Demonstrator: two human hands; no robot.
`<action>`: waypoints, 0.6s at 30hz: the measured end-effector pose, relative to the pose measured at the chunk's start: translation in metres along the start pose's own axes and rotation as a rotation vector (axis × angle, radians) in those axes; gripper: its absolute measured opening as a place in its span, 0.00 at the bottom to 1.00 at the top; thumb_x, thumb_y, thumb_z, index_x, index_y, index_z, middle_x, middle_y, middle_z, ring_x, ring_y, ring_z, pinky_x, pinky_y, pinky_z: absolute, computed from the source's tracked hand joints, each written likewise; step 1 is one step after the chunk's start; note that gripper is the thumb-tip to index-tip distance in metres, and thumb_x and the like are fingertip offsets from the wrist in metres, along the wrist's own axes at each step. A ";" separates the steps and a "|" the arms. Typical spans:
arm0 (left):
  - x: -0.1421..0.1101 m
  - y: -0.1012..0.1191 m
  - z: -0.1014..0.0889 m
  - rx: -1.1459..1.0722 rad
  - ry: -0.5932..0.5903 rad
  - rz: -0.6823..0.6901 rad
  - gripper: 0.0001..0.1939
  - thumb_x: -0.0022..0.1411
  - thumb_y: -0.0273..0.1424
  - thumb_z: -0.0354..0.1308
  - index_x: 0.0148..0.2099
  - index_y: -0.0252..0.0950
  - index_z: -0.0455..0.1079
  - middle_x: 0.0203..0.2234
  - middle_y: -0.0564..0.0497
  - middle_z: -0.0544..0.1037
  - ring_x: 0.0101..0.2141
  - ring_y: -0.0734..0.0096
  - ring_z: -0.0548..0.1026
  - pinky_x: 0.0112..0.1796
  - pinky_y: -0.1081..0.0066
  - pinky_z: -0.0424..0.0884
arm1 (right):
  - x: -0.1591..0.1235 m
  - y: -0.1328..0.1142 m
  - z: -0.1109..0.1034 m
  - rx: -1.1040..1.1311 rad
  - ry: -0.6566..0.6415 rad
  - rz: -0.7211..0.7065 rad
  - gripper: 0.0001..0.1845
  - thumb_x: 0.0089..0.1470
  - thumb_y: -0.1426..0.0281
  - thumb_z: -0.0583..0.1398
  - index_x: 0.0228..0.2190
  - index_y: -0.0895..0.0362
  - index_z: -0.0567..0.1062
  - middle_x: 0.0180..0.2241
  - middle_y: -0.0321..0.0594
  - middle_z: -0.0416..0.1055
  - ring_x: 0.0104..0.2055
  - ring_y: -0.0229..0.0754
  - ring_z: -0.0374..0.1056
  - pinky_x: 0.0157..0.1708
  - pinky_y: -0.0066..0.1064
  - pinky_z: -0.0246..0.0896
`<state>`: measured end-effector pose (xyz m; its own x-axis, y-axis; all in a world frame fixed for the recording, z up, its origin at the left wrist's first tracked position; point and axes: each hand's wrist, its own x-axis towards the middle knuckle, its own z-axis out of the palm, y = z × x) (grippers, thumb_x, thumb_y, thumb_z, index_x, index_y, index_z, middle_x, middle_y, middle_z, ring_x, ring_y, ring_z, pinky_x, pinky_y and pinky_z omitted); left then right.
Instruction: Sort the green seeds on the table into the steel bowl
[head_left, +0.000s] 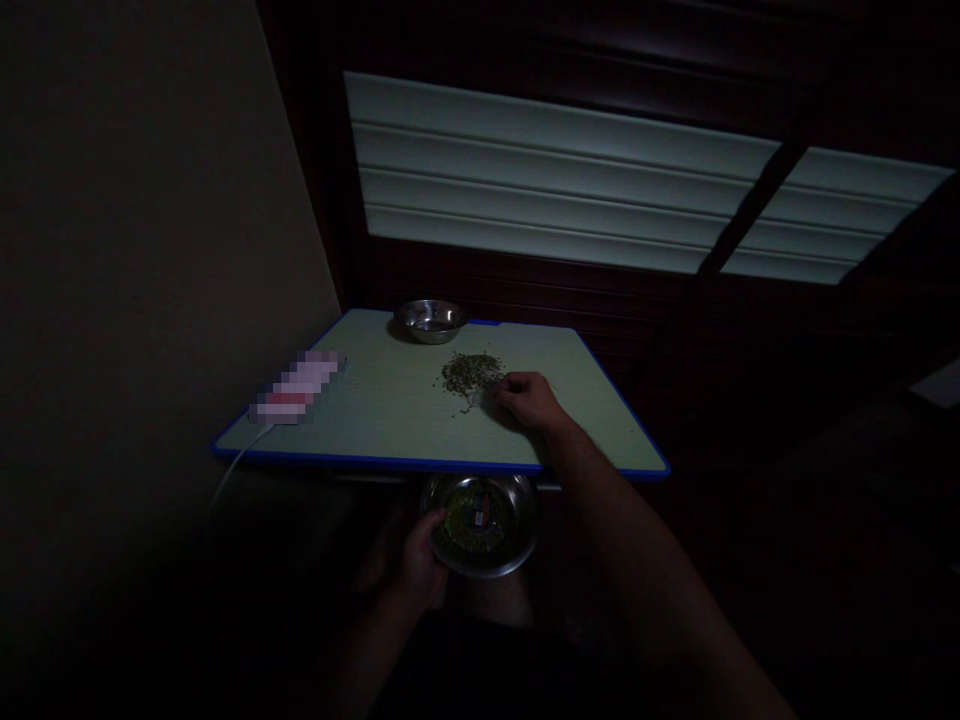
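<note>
A loose pile of small greenish-brown grains or beans (471, 372) lies spread on the pale table top. At its near right edge is my right hand (528, 400), fingers pinched together. A small whitish, see-through flat piece (478, 398) sticks out from the fingertips toward the pile; its kind is too dark to make out. Below the table's front edge, my left hand (424, 560) grips the left rim of a steel bowl (517, 560), thumb over the edge. Green grains (459, 530) lie inside that bowl, around a small orange-and-white label or reflection (481, 518).
A second steel bowl (432, 320) stands at the back of the blue-edged table (390, 420). A blurred-out pinkish device (300, 386) with a white cable (238, 462) lies at the left. Behind are a dark slatted door (540, 180) and a wall (165, 200) on the left.
</note>
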<state>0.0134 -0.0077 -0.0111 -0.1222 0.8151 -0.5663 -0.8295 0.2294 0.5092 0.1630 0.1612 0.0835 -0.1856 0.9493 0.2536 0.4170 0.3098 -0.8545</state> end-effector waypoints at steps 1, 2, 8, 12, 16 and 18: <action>0.000 0.000 0.000 -0.005 -0.001 -0.002 0.09 0.51 0.27 0.59 0.35 0.34 0.78 0.29 0.44 0.84 0.43 0.49 0.81 0.48 0.55 0.75 | 0.000 0.000 0.000 0.003 -0.008 -0.009 0.08 0.37 0.66 0.58 0.19 0.58 0.72 0.20 0.35 0.67 0.25 0.36 0.60 0.28 0.29 0.55; 0.001 0.000 -0.001 -0.009 -0.002 -0.003 0.09 0.51 0.26 0.59 0.35 0.34 0.78 0.30 0.43 0.84 0.43 0.49 0.81 0.48 0.56 0.75 | 0.000 0.000 0.000 0.013 -0.015 -0.008 0.08 0.37 0.66 0.59 0.19 0.58 0.72 0.20 0.35 0.66 0.25 0.36 0.60 0.28 0.29 0.55; 0.004 0.000 -0.003 -0.006 0.002 0.006 0.09 0.50 0.26 0.60 0.34 0.33 0.78 0.30 0.42 0.84 0.44 0.48 0.81 0.48 0.56 0.75 | -0.001 0.001 0.001 0.064 -0.036 0.039 0.08 0.37 0.65 0.59 0.19 0.58 0.71 0.18 0.33 0.64 0.23 0.34 0.57 0.24 0.27 0.52; 0.005 -0.001 -0.004 0.012 0.011 0.010 0.07 0.50 0.27 0.59 0.32 0.34 0.78 0.28 0.43 0.84 0.42 0.50 0.81 0.47 0.57 0.76 | 0.000 0.003 0.002 0.049 -0.056 -0.043 0.10 0.40 0.64 0.60 0.22 0.58 0.75 0.22 0.37 0.69 0.27 0.37 0.62 0.30 0.30 0.58; 0.006 -0.003 -0.005 0.021 -0.009 0.028 0.09 0.50 0.27 0.59 0.34 0.33 0.78 0.30 0.43 0.84 0.42 0.51 0.81 0.48 0.57 0.75 | 0.001 0.004 0.002 0.029 -0.085 -0.083 0.11 0.42 0.63 0.61 0.24 0.59 0.77 0.24 0.38 0.72 0.28 0.38 0.64 0.33 0.31 0.59; 0.005 -0.003 -0.005 0.020 -0.005 0.031 0.09 0.50 0.27 0.59 0.34 0.32 0.78 0.30 0.42 0.84 0.42 0.50 0.81 0.48 0.57 0.75 | 0.001 0.005 0.002 0.031 -0.099 -0.070 0.10 0.42 0.64 0.62 0.24 0.59 0.77 0.24 0.38 0.72 0.28 0.37 0.64 0.32 0.30 0.59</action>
<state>0.0124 -0.0063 -0.0185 -0.1451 0.8244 -0.5471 -0.8145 0.2144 0.5391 0.1634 0.1637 0.0790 -0.3004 0.9153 0.2683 0.3729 0.3716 -0.8502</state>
